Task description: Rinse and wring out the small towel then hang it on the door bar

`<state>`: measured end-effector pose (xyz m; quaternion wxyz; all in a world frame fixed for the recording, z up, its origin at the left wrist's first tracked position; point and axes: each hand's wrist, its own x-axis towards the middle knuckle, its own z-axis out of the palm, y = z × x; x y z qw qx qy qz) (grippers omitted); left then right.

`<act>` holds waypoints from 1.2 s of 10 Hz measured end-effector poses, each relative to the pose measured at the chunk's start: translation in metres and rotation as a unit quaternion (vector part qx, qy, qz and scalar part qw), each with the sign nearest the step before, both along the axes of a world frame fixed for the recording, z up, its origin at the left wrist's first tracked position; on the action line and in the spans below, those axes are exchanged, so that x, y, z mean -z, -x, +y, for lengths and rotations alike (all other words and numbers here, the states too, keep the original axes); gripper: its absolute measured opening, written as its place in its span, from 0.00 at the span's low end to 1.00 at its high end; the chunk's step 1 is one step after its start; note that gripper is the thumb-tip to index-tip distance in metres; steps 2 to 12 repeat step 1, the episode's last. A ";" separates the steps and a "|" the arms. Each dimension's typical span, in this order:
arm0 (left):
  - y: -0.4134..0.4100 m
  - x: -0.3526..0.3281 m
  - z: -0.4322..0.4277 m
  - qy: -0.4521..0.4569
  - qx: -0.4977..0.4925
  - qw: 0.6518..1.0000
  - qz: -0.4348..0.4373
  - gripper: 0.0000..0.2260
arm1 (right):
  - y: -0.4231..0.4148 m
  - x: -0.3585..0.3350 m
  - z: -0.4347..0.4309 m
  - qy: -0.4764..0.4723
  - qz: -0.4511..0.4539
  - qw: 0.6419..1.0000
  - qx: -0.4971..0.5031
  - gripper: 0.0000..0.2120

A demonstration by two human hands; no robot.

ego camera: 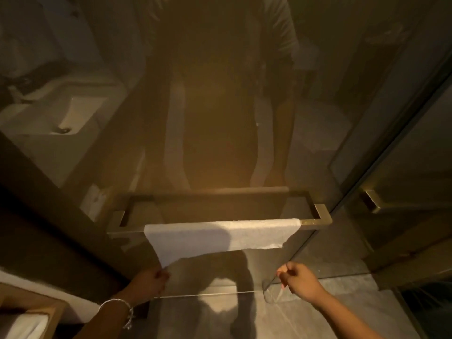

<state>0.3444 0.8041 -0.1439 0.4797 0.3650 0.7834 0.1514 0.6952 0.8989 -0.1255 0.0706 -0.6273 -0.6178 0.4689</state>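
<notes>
While the small white towel [220, 234] lies draped over the brass door bar [315, 220] at the centre of my view, it hangs unevenly: its left corner reaches down towards seven o'clock, and its right edge stops short just under the bar. I see the left hand [149, 281], a bracelet [122, 311] on its wrist, closed in a pinch on that low left corner. I see the right hand [299, 277] at five o'clock with fingers curled near the glass, apart from the towel; whether it holds anything I cannot tell. The bar is fixed to a glass door [220, 143] whose surface reflects the person and, at ten o'clock, a white sink [73, 113]. A second handle [371, 200] shows at three o'clock, a wooden shelf [36, 307] with folded white cloth at eight o'clock, and grey floor tiles [318, 319] below. Hanging looks nearly done to me. My worry is the lopsided drape: a further tug on the left corner could drag the short right side off the bar and drop the damp cloth onto the floor.
</notes>
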 end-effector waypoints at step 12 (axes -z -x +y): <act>-0.005 0.013 -0.021 -0.012 0.002 1.000 0.018 0.11 | -0.003 -0.003 -0.014 0.007 0.045 0.999 0.010 0.11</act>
